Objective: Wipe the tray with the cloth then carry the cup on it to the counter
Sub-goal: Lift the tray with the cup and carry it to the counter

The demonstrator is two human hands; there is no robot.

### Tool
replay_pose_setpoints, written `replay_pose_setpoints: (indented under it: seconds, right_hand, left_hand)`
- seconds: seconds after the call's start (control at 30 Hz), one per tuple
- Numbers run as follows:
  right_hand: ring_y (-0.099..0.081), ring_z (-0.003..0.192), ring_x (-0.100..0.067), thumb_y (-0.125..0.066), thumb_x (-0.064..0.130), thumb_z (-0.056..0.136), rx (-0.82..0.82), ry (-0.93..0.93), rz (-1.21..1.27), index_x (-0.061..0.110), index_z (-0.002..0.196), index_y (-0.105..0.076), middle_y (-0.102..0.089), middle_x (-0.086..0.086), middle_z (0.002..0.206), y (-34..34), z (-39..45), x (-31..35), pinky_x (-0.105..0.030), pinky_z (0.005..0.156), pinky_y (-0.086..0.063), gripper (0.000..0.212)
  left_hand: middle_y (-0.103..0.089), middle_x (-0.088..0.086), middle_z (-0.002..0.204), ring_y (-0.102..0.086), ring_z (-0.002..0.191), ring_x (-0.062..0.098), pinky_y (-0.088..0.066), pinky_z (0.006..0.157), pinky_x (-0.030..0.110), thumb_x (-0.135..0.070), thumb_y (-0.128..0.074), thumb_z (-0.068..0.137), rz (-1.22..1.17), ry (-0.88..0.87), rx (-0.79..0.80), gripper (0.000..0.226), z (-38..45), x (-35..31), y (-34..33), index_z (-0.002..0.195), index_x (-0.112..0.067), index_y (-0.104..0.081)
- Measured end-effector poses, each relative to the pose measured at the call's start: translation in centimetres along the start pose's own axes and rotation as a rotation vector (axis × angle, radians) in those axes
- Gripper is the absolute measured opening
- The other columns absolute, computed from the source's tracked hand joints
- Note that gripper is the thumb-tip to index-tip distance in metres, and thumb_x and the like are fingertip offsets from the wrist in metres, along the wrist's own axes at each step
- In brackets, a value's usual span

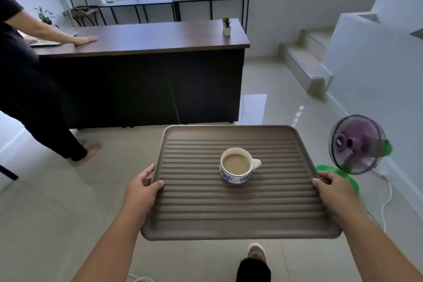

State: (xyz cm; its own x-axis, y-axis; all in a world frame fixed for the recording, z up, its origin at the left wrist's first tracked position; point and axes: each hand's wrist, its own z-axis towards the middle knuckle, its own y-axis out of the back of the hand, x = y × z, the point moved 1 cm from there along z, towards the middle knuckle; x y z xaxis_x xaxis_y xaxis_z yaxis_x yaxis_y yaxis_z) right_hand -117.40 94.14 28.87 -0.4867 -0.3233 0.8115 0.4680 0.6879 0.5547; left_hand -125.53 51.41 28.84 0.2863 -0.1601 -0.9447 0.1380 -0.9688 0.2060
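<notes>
- Presently the tray [240, 213] is held in the air, roughly level, between the two hands; no cloth is in view.
- Left hand [142, 188]: closed on the tray's left rim, thumb lying over the lip onto the ribbed surface, fingers curled beneath.
- Right hand [332, 190]: closed on the right rim, thumb on top of the edge, fingers hidden under it.
- Both forearms reach forward at near-equal height, so the grip is symmetric about the load.
- Cup [237, 166]: stands upright on the ribs between the hands, closer to the right one and slightly beyond both, handle pointing toward the right hand.
- Handling, as judged: tray appears rigid and light, and its ribs should offer some hold. The cup looks ceramic and breakable, filled high with milky drink; any tilt risks a spill or slide.
- Hold points, as judged: the present mid-rim grips are suitable.
- Counter [148, 36]: well ahead of both hands; another person's hand rests on its left part.
</notes>
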Motion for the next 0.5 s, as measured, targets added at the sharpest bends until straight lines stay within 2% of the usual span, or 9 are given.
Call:
replay_pose_setpoints:
  seconds: [0.27,0.5]
  right_hand:
    - [-0.062,0.084,-0.029,-0.065,0.009,0.084,0.073,0.116,0.002,0.007,0.109,-0.066,-0.068,-0.009,0.086,-4.5,18.0,7.0,-0.040,0.083,-0.049,0.025]
    - [-0.064,0.082,-0.025,-0.061,0.011,0.087,0.175,0.159,0.023,0.011,0.106,-0.066,-0.069,-0.007,0.087,-7.9,30.3,15.0,-0.038,0.082,-0.050,0.019]
  left_hand:
    - [-0.070,0.005,0.100,-0.067,0.090,0.021,-0.051,0.075,0.031,0.007,-0.060,0.088,-0.050,0.031,-0.088,0.057,12.9,-4.3,-7.4,0.139,-0.017,-0.051]
    - [-0.069,0.005,0.110,-0.066,0.098,0.021,-0.052,0.084,0.034,0.000,-0.065,0.087,-0.019,0.022,-0.138,0.061,23.9,-8.7,-10.9,0.141,-0.022,-0.049]
